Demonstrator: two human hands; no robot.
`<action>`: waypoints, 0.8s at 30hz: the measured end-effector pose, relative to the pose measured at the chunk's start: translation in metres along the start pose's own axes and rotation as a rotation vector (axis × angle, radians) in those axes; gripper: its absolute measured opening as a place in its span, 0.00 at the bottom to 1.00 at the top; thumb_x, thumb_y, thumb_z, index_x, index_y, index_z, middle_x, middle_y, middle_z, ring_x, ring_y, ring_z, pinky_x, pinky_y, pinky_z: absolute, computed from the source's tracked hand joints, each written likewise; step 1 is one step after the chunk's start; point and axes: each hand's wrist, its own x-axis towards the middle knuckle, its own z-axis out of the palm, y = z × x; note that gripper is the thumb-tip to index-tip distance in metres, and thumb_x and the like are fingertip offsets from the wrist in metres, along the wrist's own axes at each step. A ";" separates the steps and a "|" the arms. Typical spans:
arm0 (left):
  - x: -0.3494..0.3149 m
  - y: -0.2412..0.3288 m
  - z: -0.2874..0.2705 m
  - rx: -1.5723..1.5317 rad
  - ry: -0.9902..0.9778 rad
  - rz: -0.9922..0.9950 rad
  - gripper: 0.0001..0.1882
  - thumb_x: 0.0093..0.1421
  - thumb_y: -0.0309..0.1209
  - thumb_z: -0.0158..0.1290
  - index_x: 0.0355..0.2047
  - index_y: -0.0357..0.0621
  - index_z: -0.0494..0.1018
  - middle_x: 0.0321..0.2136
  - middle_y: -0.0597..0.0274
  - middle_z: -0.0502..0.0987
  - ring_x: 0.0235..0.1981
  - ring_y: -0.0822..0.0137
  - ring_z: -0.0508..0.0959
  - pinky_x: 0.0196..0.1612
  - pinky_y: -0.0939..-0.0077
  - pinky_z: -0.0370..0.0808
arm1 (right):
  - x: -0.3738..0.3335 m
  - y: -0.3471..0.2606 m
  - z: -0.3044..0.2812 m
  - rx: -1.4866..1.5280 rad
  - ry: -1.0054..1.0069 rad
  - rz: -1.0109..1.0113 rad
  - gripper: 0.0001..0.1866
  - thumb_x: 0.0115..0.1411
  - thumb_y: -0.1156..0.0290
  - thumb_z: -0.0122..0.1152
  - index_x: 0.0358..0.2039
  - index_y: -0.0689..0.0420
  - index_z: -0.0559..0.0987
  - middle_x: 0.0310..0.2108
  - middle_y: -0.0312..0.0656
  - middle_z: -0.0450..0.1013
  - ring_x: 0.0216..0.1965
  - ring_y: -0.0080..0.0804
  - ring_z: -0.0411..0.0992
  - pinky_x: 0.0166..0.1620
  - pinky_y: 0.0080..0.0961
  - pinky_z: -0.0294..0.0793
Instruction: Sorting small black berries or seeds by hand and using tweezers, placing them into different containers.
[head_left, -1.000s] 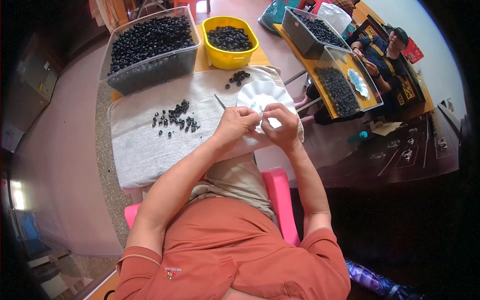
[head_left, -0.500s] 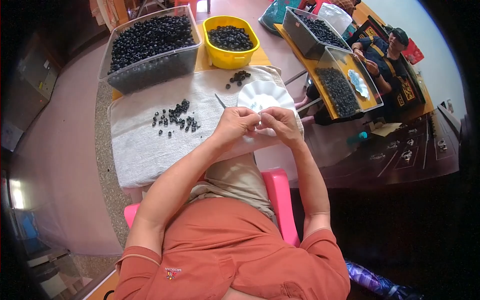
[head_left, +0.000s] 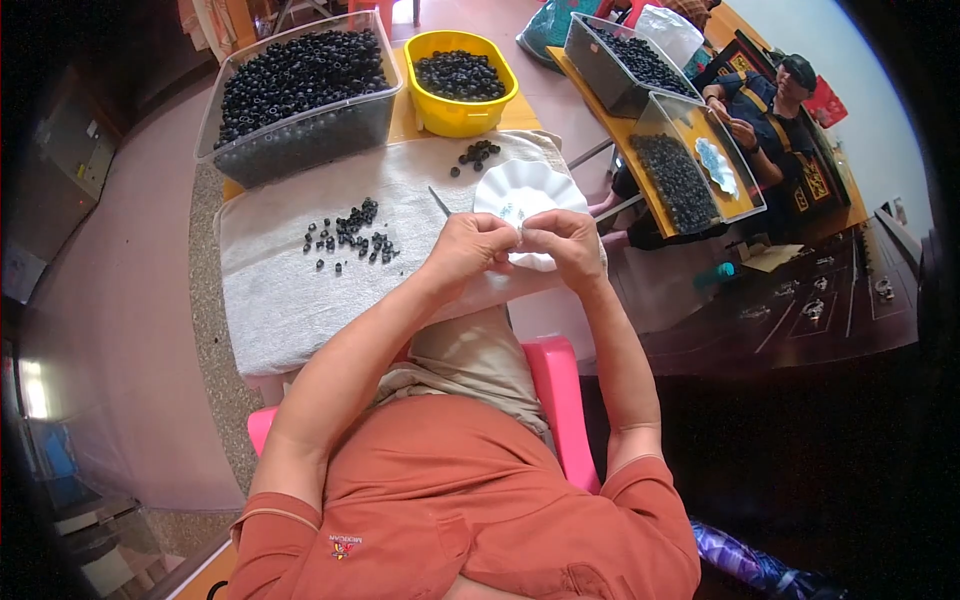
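Note:
My left hand (head_left: 468, 248) and my right hand (head_left: 560, 245) meet fingertip to fingertip just above the near rim of a white scalloped dish (head_left: 525, 195). Their fingers are pinched together on something too small to make out. The dish lies on a grey cloth (head_left: 290, 290) that covers the table. Left of my hands, several small black beads (head_left: 350, 232) are scattered on the cloth. A smaller heap of black beads (head_left: 478, 154) lies beyond the dish. A thin dark stick (head_left: 440, 201) lies beside the dish.
A clear tub (head_left: 300, 95) full of black beads and a yellow bowl (head_left: 460, 85) of beads stand at the far edge. To the right another person (head_left: 765, 110) sits at an orange table with two more bead tubs (head_left: 690, 165). I sit on a pink chair (head_left: 560, 400).
My hands stay together over the dish's near rim; only the fingertips shift slightly.

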 end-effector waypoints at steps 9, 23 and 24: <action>0.000 0.001 0.000 0.027 -0.009 0.003 0.07 0.60 0.29 0.59 0.33 0.37 0.78 0.27 0.64 0.79 0.24 0.75 0.77 0.30 0.80 0.78 | 0.001 0.008 0.001 -0.041 0.036 -0.080 0.06 0.52 0.83 0.60 0.32 0.67 0.81 0.31 0.40 0.78 0.32 0.26 0.77 0.39 0.21 0.77; 0.002 -0.002 -0.005 -0.044 -0.033 -0.042 0.07 0.61 0.30 0.58 0.33 0.38 0.78 0.27 0.64 0.78 0.24 0.75 0.77 0.30 0.80 0.79 | 0.000 0.010 0.004 -0.300 0.050 -0.332 0.06 0.53 0.82 0.63 0.34 0.65 0.79 0.30 0.38 0.78 0.32 0.23 0.77 0.35 0.22 0.78; 0.000 0.000 -0.004 -0.015 -0.030 -0.034 0.07 0.61 0.30 0.58 0.33 0.38 0.78 0.28 0.63 0.79 0.24 0.75 0.77 0.30 0.80 0.79 | 0.000 0.008 0.000 -0.205 -0.010 -0.162 0.07 0.59 0.78 0.63 0.37 0.65 0.80 0.31 0.39 0.78 0.32 0.25 0.78 0.38 0.23 0.80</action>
